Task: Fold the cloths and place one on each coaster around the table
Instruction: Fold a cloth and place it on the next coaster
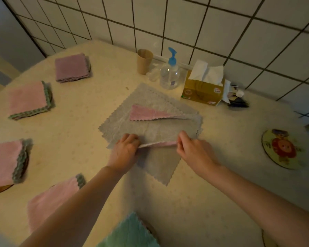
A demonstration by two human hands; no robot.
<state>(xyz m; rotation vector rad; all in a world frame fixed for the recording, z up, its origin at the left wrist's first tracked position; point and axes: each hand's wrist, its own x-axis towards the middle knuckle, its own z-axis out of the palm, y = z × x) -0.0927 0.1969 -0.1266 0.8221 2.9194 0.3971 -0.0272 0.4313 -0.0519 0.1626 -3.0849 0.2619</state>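
Grey cloth (150,129) w/ pink underside lies at table (212,193) center, a corner flipped over at 12 o'clock showing pink. Left hand (124,152) & right hand (194,152) each pinch its near fold edge, fingers curled, lifting it a bit. Folded cloths on coasters: purple folded cloth (71,67) at 10, pink folded cloths (28,99) at 9, more toward 8 & 7. Bare flower coaster (282,148) at 3. Tissue box (203,90), pump bottle (169,72), paper cup (144,60) at 12–1.

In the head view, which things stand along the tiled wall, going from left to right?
Brown paper cup → clear pump bottle with blue top → yellow tissue box → small dark clutter, too blurred to name.
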